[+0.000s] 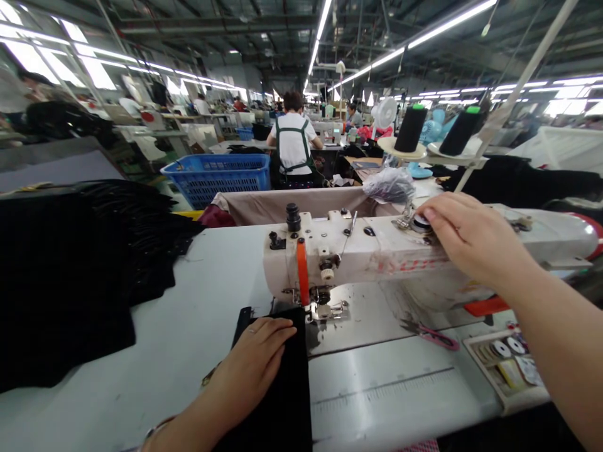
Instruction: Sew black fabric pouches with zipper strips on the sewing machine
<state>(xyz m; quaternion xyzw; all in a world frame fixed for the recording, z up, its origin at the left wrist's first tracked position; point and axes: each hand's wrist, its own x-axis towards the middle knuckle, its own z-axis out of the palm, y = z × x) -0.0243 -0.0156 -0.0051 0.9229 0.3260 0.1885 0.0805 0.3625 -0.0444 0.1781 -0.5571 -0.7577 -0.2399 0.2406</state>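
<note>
Right forearm point(532, 295)'s closest, stretched toward the white sewing machine point(358, 248), with a big black fabric pile point(70, 276) to its left and one black piece point(292, 392) just in front of its needle end point(281, 270). Hands are well apart: left hand point(259, 355) palm-down on that piece, right hand point(455, 226) at a little spool point(419, 223) atop the machine, can't tell if it's pinched.
</note>
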